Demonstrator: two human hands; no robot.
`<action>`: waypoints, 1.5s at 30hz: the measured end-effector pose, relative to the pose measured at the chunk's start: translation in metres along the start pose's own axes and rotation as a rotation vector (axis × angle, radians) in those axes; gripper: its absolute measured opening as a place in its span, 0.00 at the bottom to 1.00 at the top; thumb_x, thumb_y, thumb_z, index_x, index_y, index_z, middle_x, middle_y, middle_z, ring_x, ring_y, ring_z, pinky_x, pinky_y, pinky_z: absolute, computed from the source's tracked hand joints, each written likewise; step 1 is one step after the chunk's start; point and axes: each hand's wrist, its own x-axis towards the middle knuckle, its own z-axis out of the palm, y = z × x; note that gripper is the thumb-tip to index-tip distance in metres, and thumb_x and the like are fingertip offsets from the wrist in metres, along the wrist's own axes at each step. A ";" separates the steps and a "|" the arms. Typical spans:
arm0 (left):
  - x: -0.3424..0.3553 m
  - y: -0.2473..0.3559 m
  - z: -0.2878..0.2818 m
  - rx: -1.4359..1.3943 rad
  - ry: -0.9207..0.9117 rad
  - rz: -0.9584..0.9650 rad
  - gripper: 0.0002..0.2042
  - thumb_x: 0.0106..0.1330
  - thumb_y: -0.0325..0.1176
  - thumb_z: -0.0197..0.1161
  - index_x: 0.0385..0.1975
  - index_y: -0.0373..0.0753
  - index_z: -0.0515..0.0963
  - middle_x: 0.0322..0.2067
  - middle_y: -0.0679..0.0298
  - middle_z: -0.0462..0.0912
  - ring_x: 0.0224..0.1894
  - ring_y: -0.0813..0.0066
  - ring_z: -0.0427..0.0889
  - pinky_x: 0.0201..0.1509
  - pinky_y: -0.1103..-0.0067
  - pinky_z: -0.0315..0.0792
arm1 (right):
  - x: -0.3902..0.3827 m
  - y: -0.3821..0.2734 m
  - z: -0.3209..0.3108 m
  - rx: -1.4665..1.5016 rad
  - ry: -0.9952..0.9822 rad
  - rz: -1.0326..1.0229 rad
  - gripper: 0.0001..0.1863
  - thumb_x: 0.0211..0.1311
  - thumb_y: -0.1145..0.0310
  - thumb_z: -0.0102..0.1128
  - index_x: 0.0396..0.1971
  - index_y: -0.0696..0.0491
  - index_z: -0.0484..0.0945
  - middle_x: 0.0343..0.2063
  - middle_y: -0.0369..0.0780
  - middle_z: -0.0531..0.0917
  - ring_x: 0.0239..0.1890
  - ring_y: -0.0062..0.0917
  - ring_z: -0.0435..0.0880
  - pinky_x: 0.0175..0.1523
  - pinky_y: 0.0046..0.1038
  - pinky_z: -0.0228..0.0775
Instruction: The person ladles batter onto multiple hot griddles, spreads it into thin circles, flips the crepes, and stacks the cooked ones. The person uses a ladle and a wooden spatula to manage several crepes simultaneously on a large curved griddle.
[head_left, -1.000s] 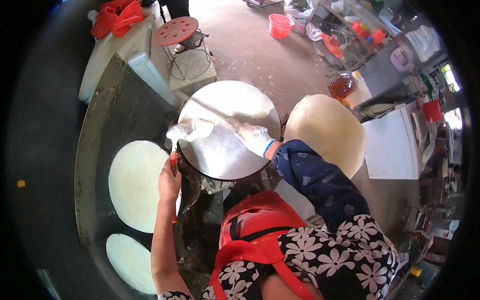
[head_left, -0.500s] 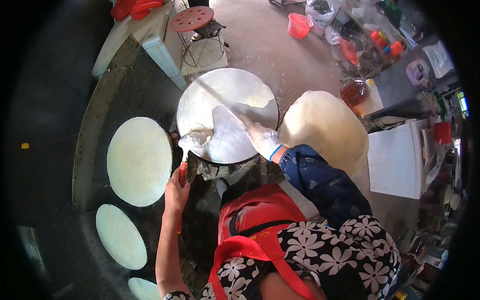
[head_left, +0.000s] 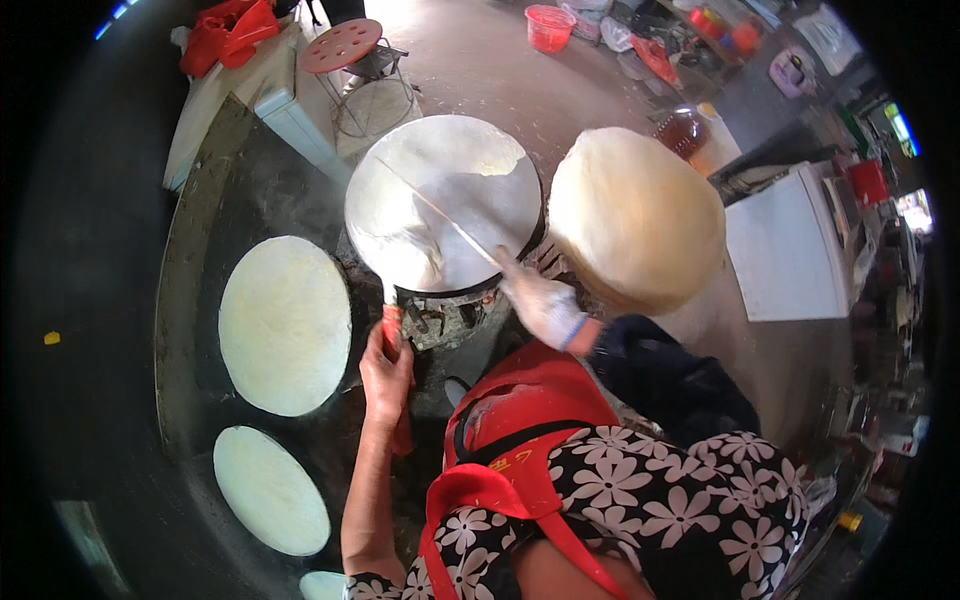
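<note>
My left hand (head_left: 388, 372), bare, is closed around the red handle of a ladle (head_left: 390, 296), whose head lies at the near left of a round griddle (head_left: 490, 238). Pale batter (head_left: 395, 240) coats the griddle's far and left parts; its near right part shows smooth grey. In a white glove, my right hand (head_left: 545, 300) grips a long thin stick (head_left: 440, 212) that slants over the griddle toward its far left. The fingers of this hand are off the griddle's near right edge. Beside it on the right rises a thick round stack of thin pale flatbreads (head_left: 637, 215).
Several pale round discs (head_left: 285, 325) lie on the dark counter (head_left: 200, 330) at left. Beyond the griddle stands a red-topped stool (head_left: 342, 46). A pink tub (head_left: 549, 30) sits on the floor farther off. A white box (head_left: 787, 250) is right of the stack.
The ladle has moved away from me, and its head is now less distinct against the batter. My right hand has drawn back toward me, off the griddle. The whole view has shifted slightly.
</note>
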 end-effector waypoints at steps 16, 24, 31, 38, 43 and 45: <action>-0.047 0.002 -0.122 -0.709 -0.056 -0.110 0.20 0.75 0.26 0.61 0.65 0.37 0.71 0.26 0.71 0.70 0.18 0.84 0.66 0.21 0.82 0.66 | -0.038 -0.137 0.151 0.172 0.062 0.457 0.36 0.80 0.62 0.40 0.83 0.42 0.43 0.51 0.60 0.81 0.46 0.54 0.88 0.49 0.55 0.78; -0.061 -0.041 -0.125 -0.785 -0.228 -0.311 0.16 0.74 0.28 0.61 0.59 0.34 0.72 0.26 0.70 0.68 0.18 0.82 0.66 0.20 0.82 0.65 | -0.044 -0.119 0.139 0.278 0.320 0.504 0.36 0.76 0.69 0.54 0.79 0.51 0.54 0.49 0.55 0.85 0.46 0.46 0.87 0.51 0.44 0.78; -0.065 -0.041 -0.112 -0.821 -0.255 -0.402 0.14 0.74 0.28 0.62 0.56 0.34 0.73 0.25 0.69 0.68 0.17 0.81 0.66 0.19 0.81 0.64 | -0.088 -0.141 0.116 0.034 -0.013 0.279 0.42 0.71 0.74 0.46 0.83 0.53 0.44 0.43 0.54 0.85 0.35 0.46 0.90 0.37 0.48 0.81; -0.057 -0.019 -0.096 -0.839 -0.301 -0.455 0.15 0.71 0.26 0.62 0.56 0.33 0.73 0.23 0.69 0.67 0.16 0.82 0.64 0.17 0.82 0.63 | -0.124 -0.048 0.114 -0.004 0.284 0.384 0.43 0.70 0.72 0.51 0.83 0.48 0.46 0.36 0.51 0.82 0.25 0.47 0.85 0.30 0.50 0.78; -0.038 -0.005 -0.069 -0.782 -0.300 -0.469 0.14 0.76 0.30 0.59 0.58 0.33 0.72 0.24 0.70 0.66 0.18 0.84 0.64 0.17 0.83 0.62 | -0.108 -0.037 0.112 0.030 0.298 0.185 0.40 0.74 0.68 0.52 0.83 0.48 0.49 0.31 0.43 0.81 0.23 0.36 0.83 0.28 0.43 0.76; -0.033 0.000 -0.063 -0.742 -0.284 -0.471 0.15 0.77 0.30 0.59 0.58 0.33 0.72 0.24 0.70 0.66 0.18 0.84 0.64 0.18 0.84 0.62 | -0.119 -0.030 0.105 -0.027 0.152 0.124 0.39 0.76 0.66 0.52 0.83 0.49 0.51 0.29 0.39 0.80 0.21 0.31 0.81 0.26 0.39 0.74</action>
